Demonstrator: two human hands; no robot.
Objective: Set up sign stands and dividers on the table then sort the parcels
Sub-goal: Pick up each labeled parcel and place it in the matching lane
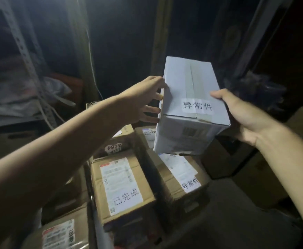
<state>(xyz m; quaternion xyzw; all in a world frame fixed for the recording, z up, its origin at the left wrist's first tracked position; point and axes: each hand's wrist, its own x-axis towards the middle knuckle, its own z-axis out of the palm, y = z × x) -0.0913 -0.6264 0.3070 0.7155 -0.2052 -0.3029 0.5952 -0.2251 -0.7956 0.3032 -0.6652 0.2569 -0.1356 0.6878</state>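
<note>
A white cardboard parcel (188, 97) with a paper label reading 异常件 is held in the air above a pile of parcels. My right hand (240, 115) grips its right side, thumb on the top face. My left hand (147, 99) presses against its left side, thumb at the top edge and fingers spread straight along the side. Below lie brown parcels: one (123, 187) labelled 已完成 and another (181, 177) labelled 异常件.
More brown boxes lie at lower left (60, 234), behind the pile (118, 141) and at the right (237, 159). A metal shelf upright (26, 56) with bagged goods stands at the left. The background is dark.
</note>
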